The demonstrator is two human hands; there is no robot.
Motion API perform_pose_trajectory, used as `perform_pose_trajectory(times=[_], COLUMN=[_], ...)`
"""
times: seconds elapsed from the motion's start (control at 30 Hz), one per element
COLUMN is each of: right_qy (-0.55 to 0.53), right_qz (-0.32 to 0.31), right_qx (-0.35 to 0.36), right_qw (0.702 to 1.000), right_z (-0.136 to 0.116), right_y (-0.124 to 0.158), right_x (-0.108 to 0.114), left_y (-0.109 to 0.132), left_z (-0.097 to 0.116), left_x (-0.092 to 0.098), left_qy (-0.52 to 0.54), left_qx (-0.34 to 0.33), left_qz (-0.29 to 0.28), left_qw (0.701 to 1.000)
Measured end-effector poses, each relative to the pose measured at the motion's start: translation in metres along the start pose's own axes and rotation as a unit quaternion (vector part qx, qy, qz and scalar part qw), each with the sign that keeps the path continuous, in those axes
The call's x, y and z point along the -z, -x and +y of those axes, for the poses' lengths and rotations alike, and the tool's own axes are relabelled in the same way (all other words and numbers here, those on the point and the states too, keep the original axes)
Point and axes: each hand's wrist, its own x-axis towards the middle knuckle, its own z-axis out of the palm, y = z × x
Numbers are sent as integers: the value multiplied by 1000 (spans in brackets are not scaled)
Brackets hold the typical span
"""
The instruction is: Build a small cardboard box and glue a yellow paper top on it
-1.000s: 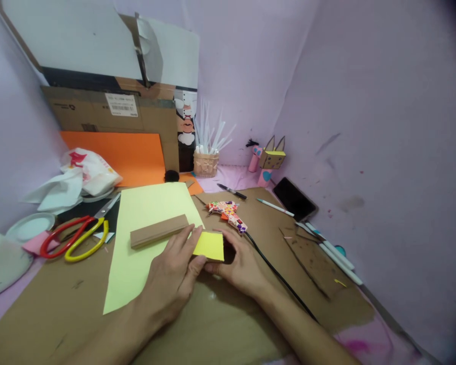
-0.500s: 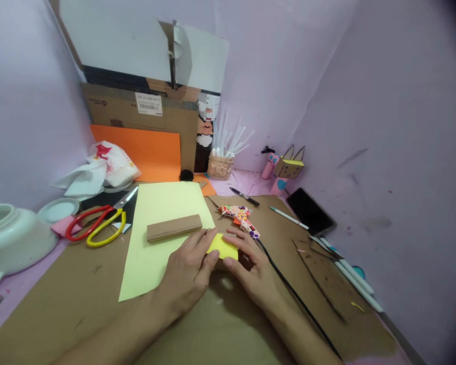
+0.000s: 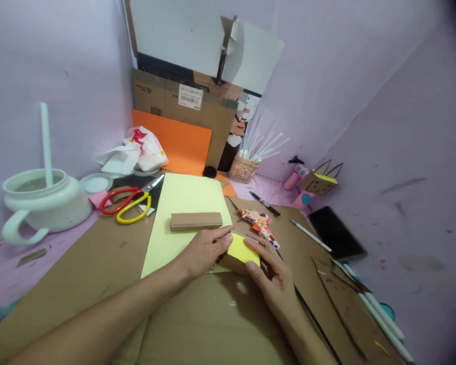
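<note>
Between my two hands is a small cardboard box (image 3: 238, 264) with a yellow top. My left hand (image 3: 205, 251) grips its left side, fingers bent and thumb along the edge. On the opposite side my right hand (image 3: 271, 266) holds it, fingers on the top and thumb on the front edge. Just beyond my left hand, a folded cardboard strip (image 3: 196, 221) lies on a pale yellow sheet (image 3: 192, 192). A glue gun (image 3: 256, 221) wrapped in a colourful pattern rests beyond my right hand, its black cord running under my right arm.
Red-and-yellow scissors (image 3: 131, 203) and a white pot (image 3: 41, 203) stand at left. Behind are an orange sheet (image 3: 175, 139), a cardboard box (image 3: 163, 91) and a basket of white sticks (image 3: 243, 169). At right lie a marker (image 3: 265, 204), a phone (image 3: 336, 233) and a cardboard animal figure (image 3: 319, 182).
The view has swung left, so the scene sits farther right. My left hand has shifted to the box's left side, uncovering more of the yellow top and the cardboard front.
</note>
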Motion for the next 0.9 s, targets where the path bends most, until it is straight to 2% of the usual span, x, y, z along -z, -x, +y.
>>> perform_pose_trajectory(times=[0.17, 0.37, 0.47, 0.57, 0.67, 0.9], right_qy=[7, -11, -98, -232, -258, -218], right_qz=[4, -1, -6, 55, 94, 40], right_qx=[17, -4, -57, -134, -163, -189], right_qw=[1000, 1000, 994, 962, 948, 957], right_z=[0, -3, -1, 3, 3, -4], right_y=[0, -1, -2, -4, -4, -3], right_x=[-1, -1, 3, 6, 8, 5], left_y=[1, 4, 3, 1, 0, 0], left_z=[3, 10, 13, 13, 14, 15], left_x=[1, -3, -6, -8, -9, -10], left_qy=[-30, -103, -93, -90, -87, -95], left_qx=[-29, -33, -25, -21, -8, 11], left_qz=[13, 13, 25, 31, 32, 38], left_qw=[999, 994, 995, 995, 996, 995])
